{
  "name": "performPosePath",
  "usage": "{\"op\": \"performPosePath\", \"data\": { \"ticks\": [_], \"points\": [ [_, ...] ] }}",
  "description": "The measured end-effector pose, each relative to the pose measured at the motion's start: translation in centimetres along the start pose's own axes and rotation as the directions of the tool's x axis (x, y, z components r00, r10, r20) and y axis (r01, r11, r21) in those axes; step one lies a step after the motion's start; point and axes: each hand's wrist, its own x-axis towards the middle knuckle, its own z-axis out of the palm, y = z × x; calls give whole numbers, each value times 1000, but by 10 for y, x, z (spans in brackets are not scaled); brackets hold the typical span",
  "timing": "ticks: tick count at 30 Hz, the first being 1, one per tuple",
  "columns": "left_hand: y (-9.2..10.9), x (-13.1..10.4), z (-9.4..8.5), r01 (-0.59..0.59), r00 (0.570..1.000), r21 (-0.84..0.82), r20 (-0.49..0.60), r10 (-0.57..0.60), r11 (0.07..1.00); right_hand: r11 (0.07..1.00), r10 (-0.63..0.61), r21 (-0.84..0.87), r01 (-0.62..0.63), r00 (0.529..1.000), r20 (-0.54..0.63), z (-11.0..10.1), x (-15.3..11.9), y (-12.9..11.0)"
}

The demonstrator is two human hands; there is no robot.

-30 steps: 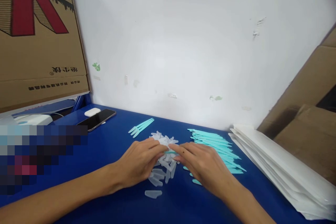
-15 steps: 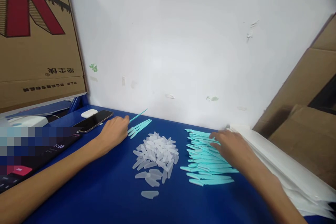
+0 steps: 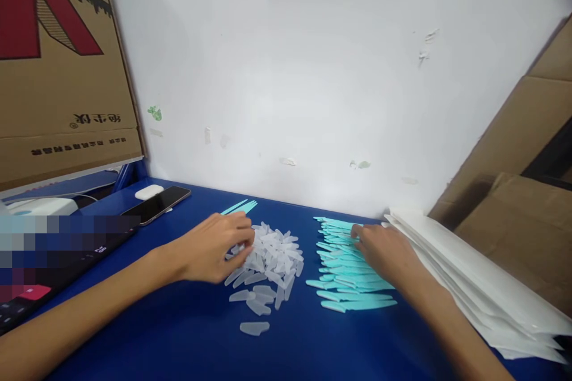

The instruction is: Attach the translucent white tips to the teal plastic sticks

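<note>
Left hand [image 3: 223,247] at the near-left edge of the translucent caps [image 3: 272,256], fingers curled, partly hiding them and the small turquoise group [image 3: 241,207] behind; can't tell if it pinches one! Right hand [image 3: 379,244] bent over the turquoise sticks [image 3: 344,262], grip unclear, white sleeves [image 3: 465,274] close beside. Smartphone [image 3: 156,205] and white case [image 3: 149,191] sit far left, cardboard box [image 3: 67,83] beyond.

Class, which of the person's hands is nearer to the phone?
Left. The left hand is at the pale pieces, right of the phone; the right hand is farther right, at the turquoise pile.
</note>
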Motion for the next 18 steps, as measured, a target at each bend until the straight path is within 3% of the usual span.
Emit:
{"op": "performPosePath", "data": {
  "ticks": [4, 9, 14, 18],
  "points": [
    [23, -6, -3, -149, 981, -18, 126, 150, 989, 1000, 6, -10, -6, 1000, -8, 0, 0, -2],
    [35, -9, 15, -243, 954, 46, 192, 230, 969, 1000, 12, -16, -13, 1000, -18, -2, -1, -3],
    [36, -8, 23, -314, 945, 108, 124, 301, 943, 1000, 11, -12, -12, 1000, -28, -5, 0, -1],
    [29, -5, 19, -301, 952, 170, -5, 306, 938, 1000, 15, -21, -16, 999, -51, -8, 0, 0]
  ]
}}
